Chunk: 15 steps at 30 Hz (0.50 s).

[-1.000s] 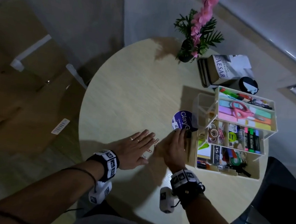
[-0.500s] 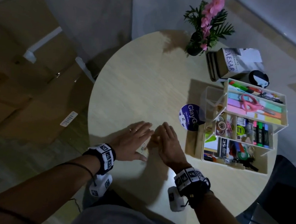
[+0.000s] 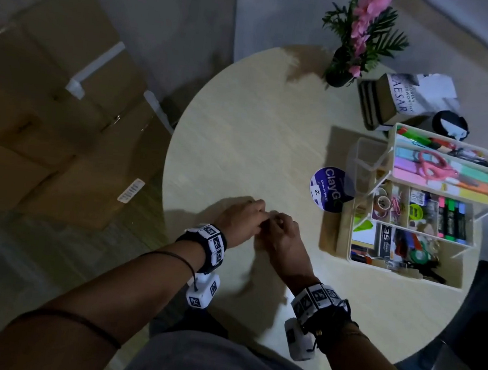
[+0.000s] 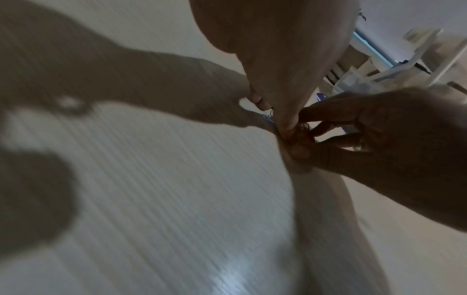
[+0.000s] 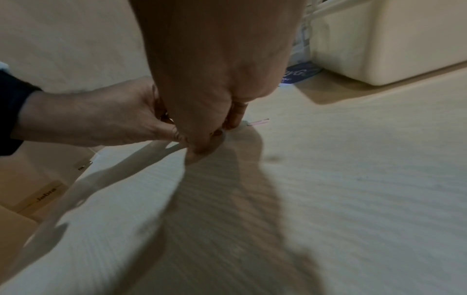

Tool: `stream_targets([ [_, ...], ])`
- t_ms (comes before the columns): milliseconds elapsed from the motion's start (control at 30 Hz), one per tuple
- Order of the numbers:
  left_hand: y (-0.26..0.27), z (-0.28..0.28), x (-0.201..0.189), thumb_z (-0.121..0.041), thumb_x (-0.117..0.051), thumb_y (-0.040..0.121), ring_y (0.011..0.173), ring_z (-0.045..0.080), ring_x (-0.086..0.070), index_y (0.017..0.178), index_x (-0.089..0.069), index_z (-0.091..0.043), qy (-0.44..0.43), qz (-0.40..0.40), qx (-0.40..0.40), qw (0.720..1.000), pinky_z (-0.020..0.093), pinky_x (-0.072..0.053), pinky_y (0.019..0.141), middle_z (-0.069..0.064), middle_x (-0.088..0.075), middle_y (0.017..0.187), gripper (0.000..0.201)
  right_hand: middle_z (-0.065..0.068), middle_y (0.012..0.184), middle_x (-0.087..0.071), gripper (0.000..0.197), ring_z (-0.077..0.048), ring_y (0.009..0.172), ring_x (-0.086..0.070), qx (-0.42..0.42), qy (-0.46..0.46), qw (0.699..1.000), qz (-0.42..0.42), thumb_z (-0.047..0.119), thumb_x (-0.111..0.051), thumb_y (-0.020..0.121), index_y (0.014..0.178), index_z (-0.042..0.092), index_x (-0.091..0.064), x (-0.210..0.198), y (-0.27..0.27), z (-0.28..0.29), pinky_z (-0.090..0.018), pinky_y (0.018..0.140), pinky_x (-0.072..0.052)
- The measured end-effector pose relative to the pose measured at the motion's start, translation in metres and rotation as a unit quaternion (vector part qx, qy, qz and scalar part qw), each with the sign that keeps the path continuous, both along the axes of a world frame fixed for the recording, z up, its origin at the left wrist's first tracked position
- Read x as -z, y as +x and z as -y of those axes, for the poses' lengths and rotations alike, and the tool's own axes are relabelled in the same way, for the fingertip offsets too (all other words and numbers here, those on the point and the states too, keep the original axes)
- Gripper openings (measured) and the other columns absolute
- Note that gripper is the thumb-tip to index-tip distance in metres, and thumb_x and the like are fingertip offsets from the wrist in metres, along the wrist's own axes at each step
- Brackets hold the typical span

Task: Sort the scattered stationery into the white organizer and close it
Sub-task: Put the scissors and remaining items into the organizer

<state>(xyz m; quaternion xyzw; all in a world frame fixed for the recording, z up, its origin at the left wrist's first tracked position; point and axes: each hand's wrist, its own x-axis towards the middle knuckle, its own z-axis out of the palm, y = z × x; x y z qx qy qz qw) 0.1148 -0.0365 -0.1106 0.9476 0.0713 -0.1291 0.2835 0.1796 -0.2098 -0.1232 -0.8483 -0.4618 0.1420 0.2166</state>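
The white organizer [image 3: 351, 250] stands open at the right of the round table [image 3: 243, 124], its tiers fanned out and filled with markers, sticky notes, tape and pink scissors [image 3: 431, 168]. Both hands meet at the table's near middle, fingers curled. My left hand [image 3: 259, 215] and my right hand [image 3: 275, 219] pinch a small bunch of paper clips [image 4: 303, 127] together just above the tabletop. In the head view the clips are hidden by the fingers. One pink clip [image 5: 257, 121] lies on the table just past my right hand's fingertips [image 5: 235, 119].
A round blue ClayG tub [image 3: 328, 190] and a clear plastic box [image 3: 362, 164] sit left of the organizer. A potted pink flower [image 3: 356, 46], a book [image 3: 396, 98] and a black round object [image 3: 450, 125] are at the back. Cardboard boxes [image 3: 49, 104] lie on the floor to the left.
Both hands lay flat on the table, sweeping the clips toward each other. Now their fingers have curled in and pinch the gathered clips.
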Motion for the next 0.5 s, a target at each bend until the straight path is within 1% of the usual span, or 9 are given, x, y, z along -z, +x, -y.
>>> stream_targets([
  [67, 0.001, -0.002, 0.000, -0.016, -0.064, 0.096, 0.097, 0.028, -0.061, 0.113, -0.071, -0.012, 0.010, -0.008, -0.002, 1.000, 0.042, -0.053, 0.076, 0.006, -0.058, 0.107, 0.018, -0.015, 0.120, -0.057, 0.032, -0.033, 0.103, -0.056, 0.025, -0.012, 1.000, -0.012, 0.016, -0.068, 0.098, 0.128, 0.007, -0.067, 0.009, 0.001, 0.001, -0.044, 0.086, -0.055],
  [100, 0.001, -0.003, 0.001, -0.016, -0.062, 0.098, 0.098, 0.029, -0.061, 0.110, -0.073, -0.011, 0.012, -0.008, -0.001, 1.000, 0.042, -0.054, 0.078, 0.007, -0.060, 0.108, 0.017, -0.014, 0.114, -0.059, 0.027, -0.033, 0.098, -0.058, 0.033, -0.010, 0.999, -0.018, 0.017, -0.067, 0.098, 0.124, 0.007, -0.070, 0.009, 0.001, 0.001, -0.042, 0.082, -0.056],
  [167, 0.001, -0.003, 0.002, -0.017, -0.062, 0.099, 0.099, 0.030, -0.062, 0.108, -0.075, -0.009, 0.016, -0.005, 0.001, 1.000, 0.042, -0.054, 0.079, 0.009, -0.062, 0.108, 0.017, -0.014, 0.102, -0.061, 0.021, -0.034, 0.088, -0.062, 0.041, -0.008, 0.999, -0.030, 0.013, -0.070, 0.096, 0.115, 0.007, -0.075, 0.006, 0.004, -0.001, -0.040, 0.076, -0.057],
  [233, 0.000, -0.002, 0.003, -0.019, -0.063, 0.100, 0.097, 0.031, -0.062, 0.104, -0.074, -0.009, 0.020, -0.004, -0.005, 1.000, 0.042, -0.052, 0.076, 0.010, -0.062, 0.105, 0.016, -0.014, 0.094, -0.062, 0.017, -0.035, 0.080, -0.064, 0.048, -0.015, 0.998, -0.035, 0.006, -0.071, 0.092, 0.108, 0.008, -0.077, 0.003, 0.008, -0.004, -0.035, 0.071, -0.055],
  [300, -0.002, -0.004, 0.005, -0.021, -0.067, 0.099, 0.092, 0.032, -0.063, 0.098, -0.074, -0.008, 0.013, -0.005, -0.023, 1.000, 0.042, -0.050, 0.072, 0.010, -0.062, 0.100, 0.015, -0.014, 0.092, -0.063, 0.022, -0.035, 0.077, -0.065, 0.058, -0.023, 0.997, -0.046, 0.000, -0.068, 0.090, 0.107, 0.009, -0.077, 0.000, 0.014, -0.004, -0.033, 0.070, -0.052],
  [367, -0.004, -0.007, 0.007, -0.021, -0.070, 0.097, 0.089, 0.032, -0.064, 0.094, -0.076, -0.009, -0.011, -0.007, -0.048, 0.999, 0.041, -0.052, 0.072, 0.010, -0.063, 0.095, 0.014, -0.012, 0.092, -0.063, 0.028, -0.033, 0.078, -0.065, 0.066, -0.029, 0.996, -0.061, 0.000, -0.064, 0.090, 0.112, 0.012, -0.076, -0.001, 0.020, 0.000, -0.034, 0.073, -0.053],
  [433, -0.006, -0.012, 0.007, -0.022, -0.070, 0.097, 0.088, 0.031, -0.064, 0.096, -0.077, -0.009, -0.037, -0.016, -0.069, 0.997, 0.041, -0.053, 0.074, 0.010, -0.064, 0.095, 0.015, -0.011, 0.090, -0.062, 0.028, -0.032, 0.076, -0.064, 0.070, -0.022, 0.995, -0.071, 0.006, -0.061, 0.092, 0.114, 0.015, -0.076, -0.003, 0.024, 0.006, -0.036, 0.073, -0.054],
  [500, -0.006, -0.015, 0.004, -0.022, -0.071, 0.097, 0.087, 0.031, -0.063, 0.098, -0.077, -0.008, -0.056, -0.016, -0.086, 0.995, 0.040, -0.052, 0.074, 0.011, -0.066, 0.095, 0.016, -0.011, 0.085, -0.063, 0.023, -0.033, 0.072, -0.063, 0.081, -0.006, 0.994, -0.072, 0.006, -0.061, 0.092, 0.106, 0.014, -0.079, -0.007, 0.028, 0.010, -0.036, 0.069, -0.051],
])
